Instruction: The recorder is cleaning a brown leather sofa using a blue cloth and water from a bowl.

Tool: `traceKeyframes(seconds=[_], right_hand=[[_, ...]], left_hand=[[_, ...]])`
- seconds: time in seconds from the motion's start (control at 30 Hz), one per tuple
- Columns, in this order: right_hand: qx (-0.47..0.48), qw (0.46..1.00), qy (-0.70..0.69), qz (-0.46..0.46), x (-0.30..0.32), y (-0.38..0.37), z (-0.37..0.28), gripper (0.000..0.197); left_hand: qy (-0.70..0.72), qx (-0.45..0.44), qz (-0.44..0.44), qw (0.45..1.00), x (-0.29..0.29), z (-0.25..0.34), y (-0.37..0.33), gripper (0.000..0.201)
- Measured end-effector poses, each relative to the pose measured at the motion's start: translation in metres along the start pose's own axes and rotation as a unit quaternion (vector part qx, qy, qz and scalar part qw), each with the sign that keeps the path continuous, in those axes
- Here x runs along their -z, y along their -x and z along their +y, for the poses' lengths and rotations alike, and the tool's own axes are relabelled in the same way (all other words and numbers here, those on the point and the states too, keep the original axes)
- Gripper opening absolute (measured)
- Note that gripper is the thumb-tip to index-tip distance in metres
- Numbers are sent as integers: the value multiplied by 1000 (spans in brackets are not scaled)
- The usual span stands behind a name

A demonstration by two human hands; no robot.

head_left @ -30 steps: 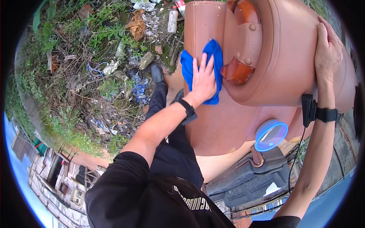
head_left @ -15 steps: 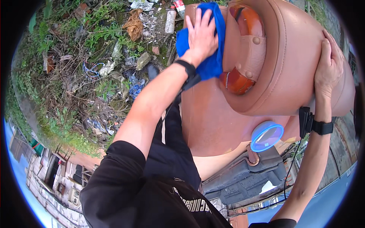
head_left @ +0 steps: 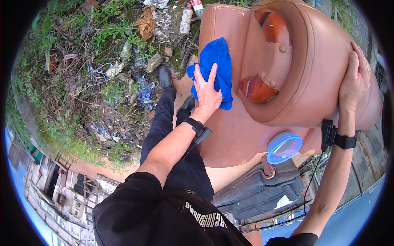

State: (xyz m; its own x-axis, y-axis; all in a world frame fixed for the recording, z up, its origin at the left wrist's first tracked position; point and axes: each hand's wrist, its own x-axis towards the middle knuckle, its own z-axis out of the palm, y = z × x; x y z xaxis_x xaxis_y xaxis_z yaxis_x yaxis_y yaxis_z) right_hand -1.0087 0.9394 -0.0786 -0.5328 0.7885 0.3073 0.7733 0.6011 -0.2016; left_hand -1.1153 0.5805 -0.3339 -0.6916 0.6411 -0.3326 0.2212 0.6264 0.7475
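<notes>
My left hand (head_left: 208, 92) lies on a blue cloth (head_left: 221, 61) spread over the left part of a brown leather sofa seat (head_left: 234, 127). Its fingers are stretched and apart, pressing the cloth flat against the leather. My right hand (head_left: 353, 84) rests flat with extended fingers on the rounded, padded armrest (head_left: 318, 61) of the same sofa. Set into the armrest's front is glossy orange-brown trim (head_left: 276, 30), crossed by a studded leather strap. A translucent blue round basin (head_left: 285, 158) stands on the seat's near side, below the armrest.
Rough ground to the left has weeds, twigs, stones (head_left: 154, 62) and litter. A white bottle (head_left: 186, 19) and crumpled brown material (head_left: 145, 25) lie at the far side. A dark, worn sofa (head_left: 262, 186) stands near my right side. My shoe (head_left: 166, 78) is left of the seat.
My left hand has drawn the blue cloth nearer along the seat, away from its far edge. My right hand stays on the armrest. The view has shifted slightly.
</notes>
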Motion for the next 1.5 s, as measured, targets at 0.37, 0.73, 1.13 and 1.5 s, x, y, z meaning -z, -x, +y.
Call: traceKeyframes(seconds=[0.37,0.73,1.13,1.5], right_hand=[[64,996,53,-29,5,0,-5,36],[69,996,53,-22,-1,-7,-17,36],[57,994,88,-23,9,-2,-16,35],[55,995,87,-13,6,-2,-15,34]], left_hand=[[10,-4,74,997,-18,59,-182,85],[335,-146,-43,930,-39,108,-143,68],[370,-118,-243,889,-7,101,-50,50],[439,-104,-221,865,-4,123,-134,62]])
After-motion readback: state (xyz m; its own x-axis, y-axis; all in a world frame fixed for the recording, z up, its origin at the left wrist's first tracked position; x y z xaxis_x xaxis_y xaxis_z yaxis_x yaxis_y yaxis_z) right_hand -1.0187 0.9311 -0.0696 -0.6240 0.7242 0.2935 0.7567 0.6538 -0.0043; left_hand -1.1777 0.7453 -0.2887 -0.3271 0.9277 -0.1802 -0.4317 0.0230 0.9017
